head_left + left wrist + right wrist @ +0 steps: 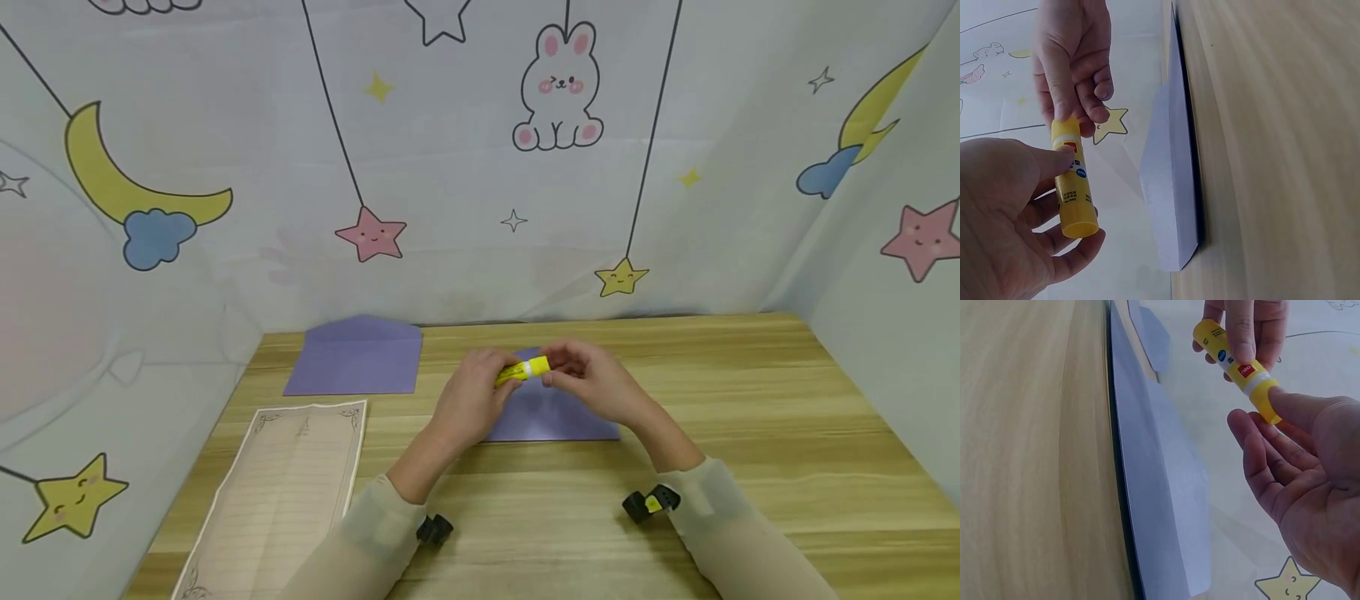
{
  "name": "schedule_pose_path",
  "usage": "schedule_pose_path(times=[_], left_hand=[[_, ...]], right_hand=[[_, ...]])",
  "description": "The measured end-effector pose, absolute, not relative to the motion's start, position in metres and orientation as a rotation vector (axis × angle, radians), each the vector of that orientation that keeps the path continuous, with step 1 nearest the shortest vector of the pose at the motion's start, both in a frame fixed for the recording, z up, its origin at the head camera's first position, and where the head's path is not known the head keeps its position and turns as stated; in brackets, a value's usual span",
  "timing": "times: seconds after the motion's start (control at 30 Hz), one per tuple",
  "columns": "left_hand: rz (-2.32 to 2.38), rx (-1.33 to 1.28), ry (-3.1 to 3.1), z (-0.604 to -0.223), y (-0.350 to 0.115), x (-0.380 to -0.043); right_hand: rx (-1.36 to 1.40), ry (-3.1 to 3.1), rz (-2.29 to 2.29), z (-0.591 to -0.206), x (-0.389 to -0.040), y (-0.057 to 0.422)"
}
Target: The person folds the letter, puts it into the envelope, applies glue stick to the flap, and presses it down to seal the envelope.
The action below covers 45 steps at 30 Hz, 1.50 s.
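Observation:
My left hand (474,395) grips the body of a yellow glue stick (522,369), thumb along its printed label. The stick is held up above a purple envelope (556,417), tilted with its cap end toward the right. At that end my right hand (600,382) pinches the yellow cap (1264,403) between thumb and fingers. A white band (1069,138) shows between cap and body. In the right wrist view the envelope's flap (1185,481) stands raised off the wooden table.
A second purple envelope (358,367) lies at the back left with its flap open. In front of it rests a lined sheet of letter paper (281,492) with a decorated border. Printed cloth (465,167) hangs behind the wooden table (750,433) and along its sides.

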<state>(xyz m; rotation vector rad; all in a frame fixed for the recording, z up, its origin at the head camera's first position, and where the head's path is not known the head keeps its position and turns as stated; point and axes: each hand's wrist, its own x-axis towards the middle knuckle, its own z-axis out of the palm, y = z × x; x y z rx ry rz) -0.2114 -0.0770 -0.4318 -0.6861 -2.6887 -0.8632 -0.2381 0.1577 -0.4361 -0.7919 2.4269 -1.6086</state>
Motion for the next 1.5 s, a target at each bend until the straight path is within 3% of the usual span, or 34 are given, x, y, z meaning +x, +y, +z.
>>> schedule_pose_path(times=[0.4,1.5], left_hand=[[-0.866,-0.713,-2.681,-0.4325,-0.0769,-0.2098],[-0.855,-0.718,-2.719,-0.4291,-0.0764,-0.2084]], right_hand=[[-0.704,2.452,-1.552,-0.4368,-0.2368,0.1545],[-0.830,2.401,-1.554,-0.4369,-0.2353,0.1527]])
